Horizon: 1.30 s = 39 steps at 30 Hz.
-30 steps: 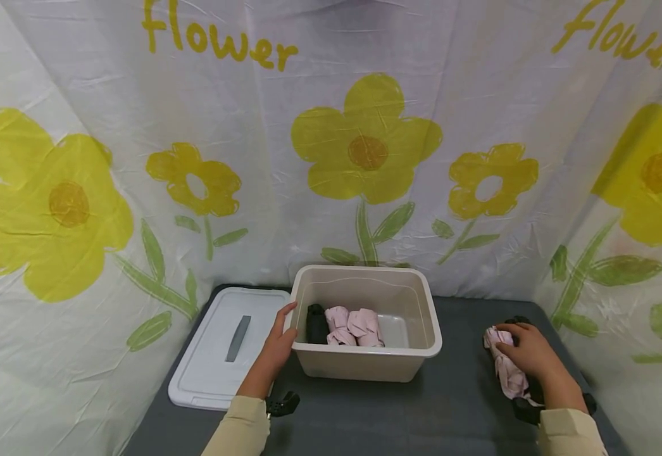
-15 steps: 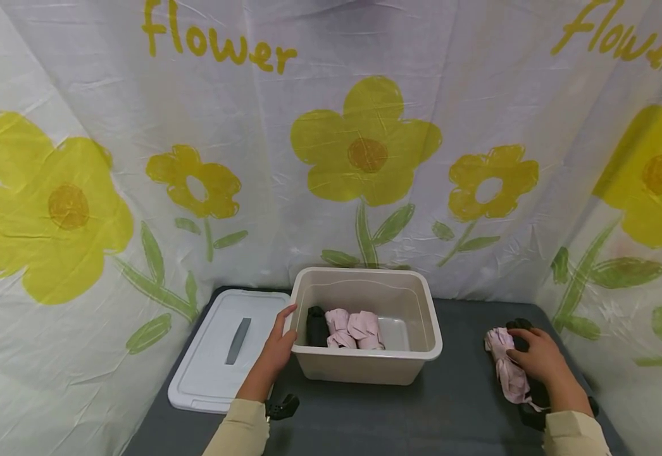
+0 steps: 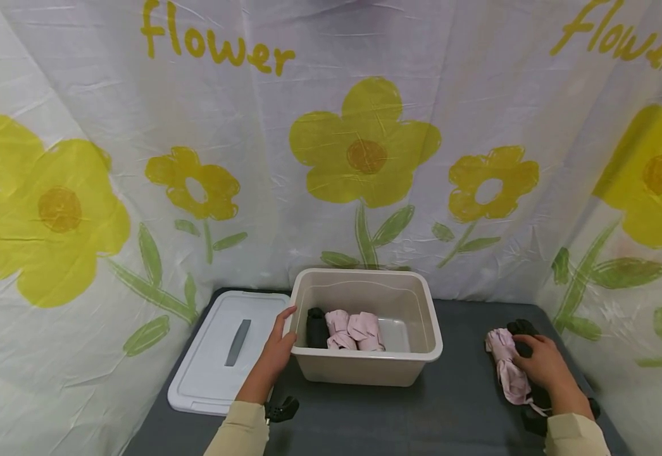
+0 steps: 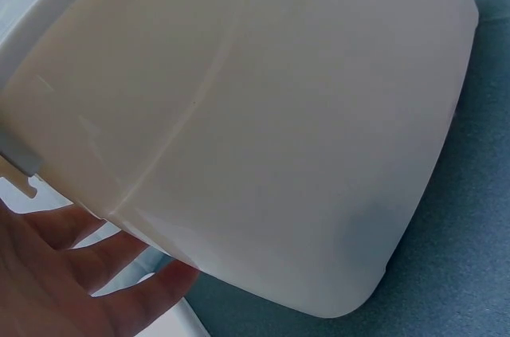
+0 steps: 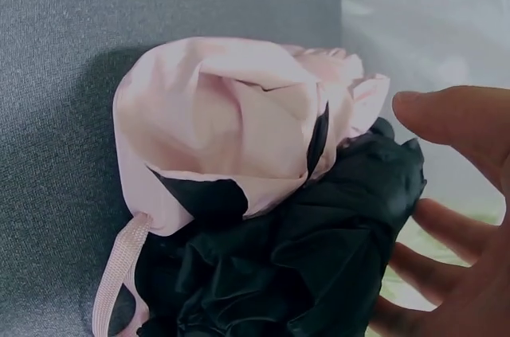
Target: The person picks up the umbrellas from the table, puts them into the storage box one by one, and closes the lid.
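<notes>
My left hand (image 3: 276,353) lies along the left side of a beige bin (image 3: 359,370), with a finger at its rim. In the left wrist view its fingers (image 4: 155,295) run fairly straight behind the edge of the wall. On the right of the mat, my right hand (image 3: 544,364) is beside a folded pink umbrella (image 3: 507,367) and a folded black umbrella (image 5: 319,249). The right wrist view has its thumb (image 5: 446,118) held apart from the fingers at the black umbrella's end. The pink one shows a black lining and a pale strap (image 5: 119,273).
Inside the bin, a black roll (image 3: 316,328) sits next to pink folded bundles (image 3: 365,330). A white lid (image 3: 211,367) with a grey handle lies flat at the left. The dark mat (image 3: 388,418) ends against a flower-printed curtain (image 3: 268,190).
My right hand has shifted right, off the pink umbrella to the black one beside it. The left hand stays at the bin's side.
</notes>
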{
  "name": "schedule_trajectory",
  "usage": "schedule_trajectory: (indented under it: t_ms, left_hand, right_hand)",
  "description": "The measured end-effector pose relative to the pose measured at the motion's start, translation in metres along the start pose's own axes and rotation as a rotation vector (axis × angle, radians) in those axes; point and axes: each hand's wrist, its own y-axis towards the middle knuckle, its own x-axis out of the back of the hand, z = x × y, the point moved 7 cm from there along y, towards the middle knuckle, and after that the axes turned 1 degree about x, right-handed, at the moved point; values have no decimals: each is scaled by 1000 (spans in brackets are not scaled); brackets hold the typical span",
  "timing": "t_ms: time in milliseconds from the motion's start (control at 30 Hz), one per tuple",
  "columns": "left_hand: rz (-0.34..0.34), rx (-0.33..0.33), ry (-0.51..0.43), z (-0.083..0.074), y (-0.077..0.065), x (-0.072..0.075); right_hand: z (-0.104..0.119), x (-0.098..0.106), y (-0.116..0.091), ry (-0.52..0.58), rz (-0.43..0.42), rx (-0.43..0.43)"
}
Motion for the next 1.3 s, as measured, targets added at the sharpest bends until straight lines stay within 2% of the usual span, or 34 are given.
schedule_trajectory:
  t_ms: [67, 200, 300, 700, 1133, 1300]
  left_hand:
    - [-2, -5, 5, 0, 0, 0]
    - [-12, -4, 10, 21, 13, 0]
    - [-17, -4, 12, 32, 19, -1]
    - [-16, -9, 7, 32, 16, -2]
    - [-21, -17, -20, 32, 19, -2]
    - [-23, -22, -1, 32, 18, -1]
  right_hand:
    - [-3, 0, 2, 0, -3, -2]
    - [-10, -1, 4, 2, -11, -3]
    - [-17, -4, 5, 11, 17, -32]
    - [-38, -19, 4, 6, 163, -142]
    - [-43, -20, -1, -18, 117, -184]
    - [-40, -17, -3, -21, 93, -162]
